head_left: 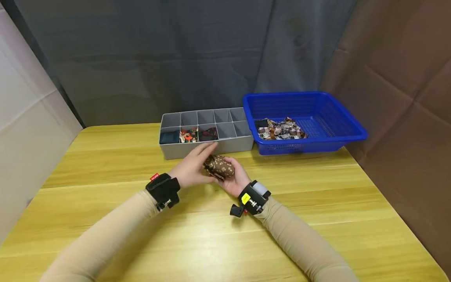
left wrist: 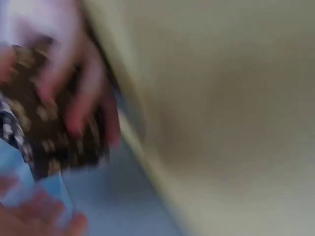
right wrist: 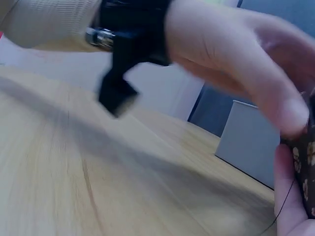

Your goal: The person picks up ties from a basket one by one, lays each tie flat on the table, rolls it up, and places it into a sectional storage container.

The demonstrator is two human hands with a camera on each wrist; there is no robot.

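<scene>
Both hands meet over the table in the head view, around a rolled brown cloth bundle with pale dots [head_left: 220, 166]. My right hand [head_left: 237, 178] cups it from below and from the right, fingers curled round it. My left hand [head_left: 197, 162] lies over its left side, fingers stretched across the top. In the right wrist view the left hand [right wrist: 231, 64] presses its thumb on the bundle [right wrist: 307, 167]. The left wrist view is blurred and shows fingers [left wrist: 78, 93] on the brown cloth [left wrist: 49, 132].
A grey divided organiser [head_left: 206, 147] stands just behind the hands, with rolled cloth pieces in three front-left cells. To its right, a blue plastic basket [head_left: 352, 131] holds several patterned cloth pieces. The table is yellow wood [head_left: 105, 164], with fabric walls behind and on both sides.
</scene>
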